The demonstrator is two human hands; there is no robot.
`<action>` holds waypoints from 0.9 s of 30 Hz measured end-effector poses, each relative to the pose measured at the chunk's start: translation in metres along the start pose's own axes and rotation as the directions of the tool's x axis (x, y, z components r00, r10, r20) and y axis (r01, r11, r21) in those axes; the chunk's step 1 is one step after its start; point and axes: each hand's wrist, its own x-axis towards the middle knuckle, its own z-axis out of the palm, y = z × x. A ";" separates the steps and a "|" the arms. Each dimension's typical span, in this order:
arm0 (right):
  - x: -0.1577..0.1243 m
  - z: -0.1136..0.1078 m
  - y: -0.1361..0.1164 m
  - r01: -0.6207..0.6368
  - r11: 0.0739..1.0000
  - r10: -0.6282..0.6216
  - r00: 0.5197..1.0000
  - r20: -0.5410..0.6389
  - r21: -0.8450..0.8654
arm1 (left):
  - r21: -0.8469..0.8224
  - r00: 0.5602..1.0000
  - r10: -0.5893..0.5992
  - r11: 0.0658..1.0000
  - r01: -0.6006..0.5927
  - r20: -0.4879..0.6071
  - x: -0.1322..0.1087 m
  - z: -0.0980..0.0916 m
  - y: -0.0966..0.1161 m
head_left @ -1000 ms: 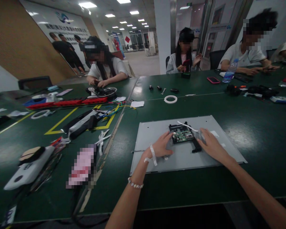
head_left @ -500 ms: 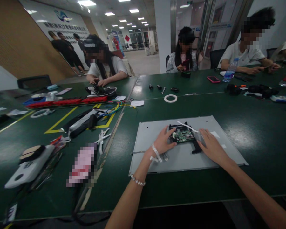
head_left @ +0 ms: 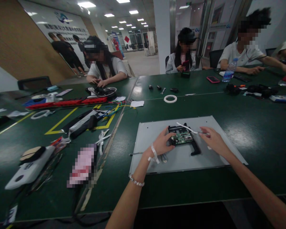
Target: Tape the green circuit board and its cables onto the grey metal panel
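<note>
A small green circuit board [head_left: 181, 137] in a black frame [head_left: 195, 149] is lying toward the far edge of a flat grey metal panel [head_left: 181, 160]. The left hand [head_left: 161, 144] is bracing its left side with curled fingertips, and the right hand [head_left: 211, 139] is apparently pinching the end of a thin white ribbon cable [head_left: 186, 127] crossing the board. A sharp tug is risking a torn ribbon, or the board skidding over the panel on the dark green table [head_left: 252, 108].
</note>
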 end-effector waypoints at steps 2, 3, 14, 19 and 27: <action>0.010 -0.001 -0.005 -0.061 0.997 0.058 0.996 0.063 0.042 | 0.006 1.000 0.025 1.000 -0.024 -0.011 0.000 0.001 0.000; 0.015 -0.002 -0.007 -0.082 0.996 0.077 0.992 0.096 0.047 | 0.004 0.999 0.044 0.999 -0.044 -0.011 0.000 0.001 0.000; 0.039 0.012 -0.007 -0.142 0.981 0.113 0.973 0.202 0.135 | 0.030 0.985 0.175 0.984 -0.175 0.010 0.002 0.003 -0.008; 0.037 0.016 -0.008 -0.267 0.830 0.177 0.959 0.222 0.491 | 0.107 0.992 0.126 0.986 -0.127 0.019 0.002 0.002 0.001; 0.036 0.002 -0.020 -0.247 0.491 0.228 0.962 0.151 0.836 | 0.218 0.998 -0.065 0.974 0.066 -0.010 -0.001 0.006 0.015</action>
